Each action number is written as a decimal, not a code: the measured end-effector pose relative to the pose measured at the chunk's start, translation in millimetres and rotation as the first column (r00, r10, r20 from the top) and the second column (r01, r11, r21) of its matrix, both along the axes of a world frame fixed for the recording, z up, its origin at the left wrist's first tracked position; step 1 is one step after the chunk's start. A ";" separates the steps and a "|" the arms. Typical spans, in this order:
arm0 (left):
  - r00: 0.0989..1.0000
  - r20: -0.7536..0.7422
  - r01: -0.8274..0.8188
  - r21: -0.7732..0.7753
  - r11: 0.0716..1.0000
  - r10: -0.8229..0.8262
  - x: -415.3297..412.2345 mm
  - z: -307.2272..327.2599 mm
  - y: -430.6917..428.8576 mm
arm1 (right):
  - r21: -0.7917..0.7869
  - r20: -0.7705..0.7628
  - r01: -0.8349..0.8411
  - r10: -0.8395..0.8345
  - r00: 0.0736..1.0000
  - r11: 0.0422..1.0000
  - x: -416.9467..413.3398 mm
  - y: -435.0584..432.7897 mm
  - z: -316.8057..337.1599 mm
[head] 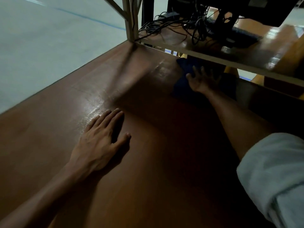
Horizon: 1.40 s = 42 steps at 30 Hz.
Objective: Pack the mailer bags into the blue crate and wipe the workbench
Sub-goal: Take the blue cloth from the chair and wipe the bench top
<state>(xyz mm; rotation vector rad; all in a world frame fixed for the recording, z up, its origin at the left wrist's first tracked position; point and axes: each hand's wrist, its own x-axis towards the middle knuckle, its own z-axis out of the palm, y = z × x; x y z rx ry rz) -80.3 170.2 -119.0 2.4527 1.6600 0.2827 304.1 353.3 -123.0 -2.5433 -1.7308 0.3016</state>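
Brown workbench (pixel 49 145); right hand (pixel 202 81) presses blue cloth (pixel 180 83).

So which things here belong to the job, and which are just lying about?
Job: blue cloth; right hand pressing it; left hand resting flat on the workbench.
Lying about: tangled cables on the upper shelf.

1. Left hand (pixel 102 140): near left, palm down, fingers straight and close together, thumb apart, forearm bare.
2. Right hand (pixel 202 79): far right, arm outstretched, fingers spread, sleeve (pixel 276 170) rolled up.
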 end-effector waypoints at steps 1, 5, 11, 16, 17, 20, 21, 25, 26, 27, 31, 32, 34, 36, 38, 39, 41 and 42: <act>1.000 0.000 -0.001 -0.002 1.000 0.001 0.2 0.4 0.0 | 0.007 0.015 -0.118 0.118 0.993 0.993 -11.9 -3.5 -0.2; 1.000 0.001 0.006 0.008 1.000 -0.006 1.2 0.1 -0.5 | -0.011 0.000 -0.397 0.397 0.918 0.918 9.1 -8.9 -1.3; 1.000 0.011 -0.003 0.012 1.000 0.003 0.6 -0.4 -0.2 | -0.017 -0.032 -0.094 0.093 0.995 0.995 52.0 -9.0 0.1; 1.000 0.012 0.008 0.015 1.000 -0.008 -1.7 -3.1 1.9 | 0.040 -0.073 -0.011 0.013 0.997 0.999 92.8 -22.0 -0.7; 1.000 0.016 0.007 0.017 1.000 -0.008 -2.1 -3.4 2.1 | 0.057 -0.077 0.139 -0.134 0.988 0.989 103.6 -29.6 -3.0; 1.000 0.013 0.004 0.020 1.000 -0.004 -2.5 -3.2 3.1 | 0.032 -0.060 0.150 -0.148 0.987 0.988 76.0 -48.7 -3.0; 1.000 0.010 0.005 0.020 1.000 -0.006 -2.2 -2.9 2.8 | 0.027 -0.044 0.043 -0.042 0.998 0.999 56.8 -58.7 -1.1; 1.000 0.010 0.017 0.009 1.000 -0.017 -0.8 -2.2 0.5 | -0.024 0.026 -0.308 0.308 0.951 0.951 11.1 -131.2 -8.6; 1.000 0.012 0.017 0.003 1.000 -0.017 -0.7 -2.4 0.8 | -0.023 0.011 -0.296 0.296 0.955 0.955 15.4 -145.2 -8.4; 1.000 0.007 0.011 0.011 1.000 -0.011 -1.0 -2.6 0.8 | -0.005 -0.006 -0.214 0.214 0.977 0.977 20.1 -156.2 -5.6; 0.998 -0.065 0.015 0.143 0.990 -0.006 3.8 3.5 -5.0 | 0.013 -0.024 -0.108 0.108 0.994 0.994 -13.0 -193.4 11.2; 0.997 -0.080 0.033 0.148 0.988 -0.022 5.7 5.3 -10.8 | 0.009 -0.007 -0.211 0.211 0.977 0.977 -38.1 -211.1 8.3; 0.999 -0.040 0.024 0.140 0.990 -0.019 7.5 7.7 -30.9 | 0.032 0.041 -0.394 0.393 0.919 0.918 -82.1 -253.6 -0.9; 1.000 0.010 -0.003 0.085 0.996 0.002 -0.7 7.8 -62.7 | 0.042 0.042 -0.454 0.452 0.891 0.890 -86.9 -278.5 -3.0; 1.000 0.009 -0.007 0.046 0.999 0.007 -19.6 4.5 -99.8 | 0.031 -0.002 -0.335 0.336 0.942 0.942 -71.6 -276.9 -1.5; 1.000 -0.011 -0.008 0.028 1.000 0.008 -31.0 4.1 -115.6 | 0.021 -0.015 -0.239 0.240 0.971 0.971 -66.3 -273.0 -0.4; 0.999 -0.051 -0.015 0.002 1.000 0.015 -49.6 0.9 -134.1 | -0.002 -0.010 -0.122 0.122 0.992 0.993 -75.9 -270.1 3.5; 0.998 -0.055 -0.016 -0.003 1.000 0.015 -54.7 -1.1 -137.7 | -0.006 -0.003 -0.144 0.144 0.990 0.990 -92.4 -274.4 5.8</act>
